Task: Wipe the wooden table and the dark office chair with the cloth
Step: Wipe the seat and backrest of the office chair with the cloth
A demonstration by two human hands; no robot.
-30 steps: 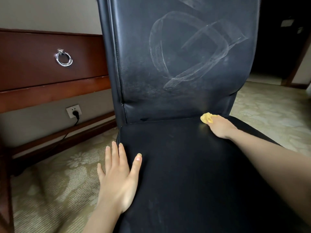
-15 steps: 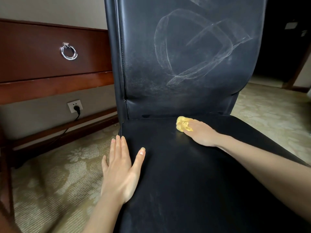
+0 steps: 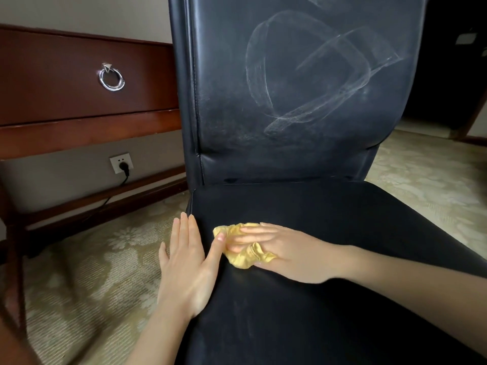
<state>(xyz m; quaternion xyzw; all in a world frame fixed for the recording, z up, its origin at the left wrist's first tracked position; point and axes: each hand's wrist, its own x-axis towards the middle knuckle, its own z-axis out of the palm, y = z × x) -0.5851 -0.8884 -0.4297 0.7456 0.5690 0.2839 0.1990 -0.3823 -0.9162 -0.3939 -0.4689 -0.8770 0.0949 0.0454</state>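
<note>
Both hands flat on chair seat (image 3: 329,312) | right hand (image 3: 287,252): straight fingers (image 3: 253,237) press cloth (image 3: 243,259) near seat's left edge | left hand (image 3: 184,262): fingers straight, thumb touching cloth | I judge next stroke rightward

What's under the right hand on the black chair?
A crumpled yellow cloth lies under the right hand, pressed onto the chair seat. Its edges poke out beside the fingers; its middle is covered by the hand and cannot be seen.
</note>
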